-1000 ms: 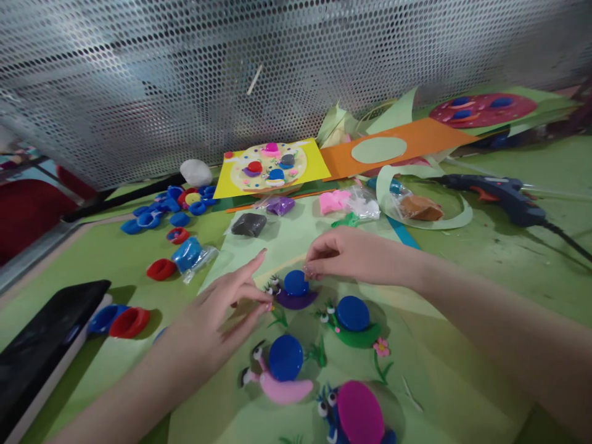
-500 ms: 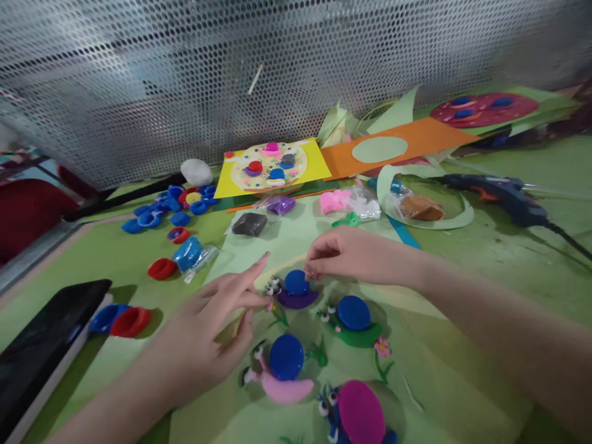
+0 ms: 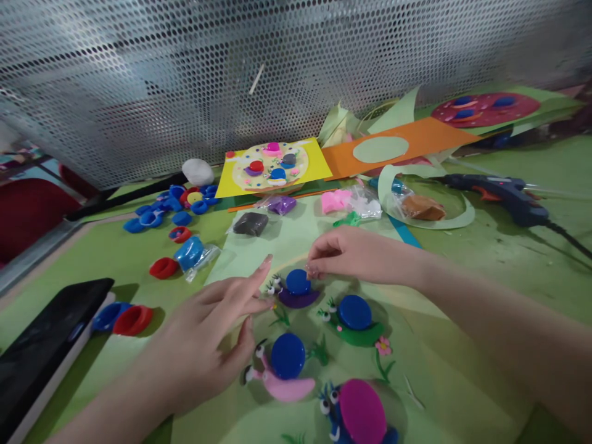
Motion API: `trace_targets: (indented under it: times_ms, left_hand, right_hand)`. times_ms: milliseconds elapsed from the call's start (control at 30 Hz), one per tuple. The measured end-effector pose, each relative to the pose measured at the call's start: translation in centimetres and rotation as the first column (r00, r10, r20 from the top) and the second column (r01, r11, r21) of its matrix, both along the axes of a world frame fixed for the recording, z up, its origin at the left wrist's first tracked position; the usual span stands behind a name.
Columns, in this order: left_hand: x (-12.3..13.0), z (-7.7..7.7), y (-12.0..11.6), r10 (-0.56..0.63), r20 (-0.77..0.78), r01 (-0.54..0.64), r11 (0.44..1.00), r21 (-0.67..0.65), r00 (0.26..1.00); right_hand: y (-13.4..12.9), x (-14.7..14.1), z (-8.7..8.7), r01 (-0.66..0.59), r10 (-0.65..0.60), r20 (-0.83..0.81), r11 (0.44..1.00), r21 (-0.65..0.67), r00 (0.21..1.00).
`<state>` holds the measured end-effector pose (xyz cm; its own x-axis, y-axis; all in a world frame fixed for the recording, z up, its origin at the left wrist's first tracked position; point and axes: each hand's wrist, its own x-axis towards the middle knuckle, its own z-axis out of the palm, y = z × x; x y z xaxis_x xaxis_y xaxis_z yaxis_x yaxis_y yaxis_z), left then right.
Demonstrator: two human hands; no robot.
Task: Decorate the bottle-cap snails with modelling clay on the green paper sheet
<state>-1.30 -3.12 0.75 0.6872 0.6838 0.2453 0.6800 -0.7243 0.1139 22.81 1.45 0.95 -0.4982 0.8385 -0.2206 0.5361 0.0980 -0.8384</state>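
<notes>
A purple snail with a blue cap shell [image 3: 298, 282] lies on the pale green paper between my hands. My right hand [image 3: 340, 250] has its fingertips pinched together at the right edge of that cap; whatever they hold is too small to name. Left of the snail, my left hand [image 3: 222, 327] is spread, its fingertips by a small green stem with a yellow tip [image 3: 280, 317]. Nearer me are a green snail [image 3: 358, 333] beside a pink flower [image 3: 383, 346], a pink snail [image 3: 287, 387] and a dark blue snail with a magenta cap [image 3: 362, 411].
Blue and red caps [image 3: 133, 320], a black phone [image 3: 50, 345] and a blue clay packet [image 3: 189, 253] lie on the left. Behind are clay packets [image 3: 250, 224], a yellow card [image 3: 226, 179] and an orange sheet [image 3: 430, 139]. A glue gun [image 3: 504, 191] with its cable sits at right.
The small stem's tip by my left fingertips looked pink and now looks yellow. My left hand has shifted very slightly; my right hand keeps its pinch by the blue cap.
</notes>
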Motion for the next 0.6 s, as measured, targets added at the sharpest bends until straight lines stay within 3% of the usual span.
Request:
trace_targets:
  times_ms: [167, 367, 600]
  left_hand:
    - [0.02, -0.15, 0.07, 0.040, -0.004, -0.040, 0.999, -0.037, 0.999]
    - [-0.06, 0.02, 0.05, 0.010, 0.046, -0.011, 1.000, 0.022, 0.999]
    - [0.15, -0.11, -0.18, 0.088, -0.029, -0.089, 0.994, -0.056, 0.996]
  right_hand:
    - [0.10, -0.07, -0.04, 0.000, 0.000, -0.004, 1.000, -0.003, 1.000]
    - [0.06, -0.18, -0.01, 0.027, -0.028, -0.029, 0.999, -0.038, 0.999]
    - [-0.02, -0.06, 0.18, 0.003, -0.003, -0.009, 1.000, -0.023, 1.000]
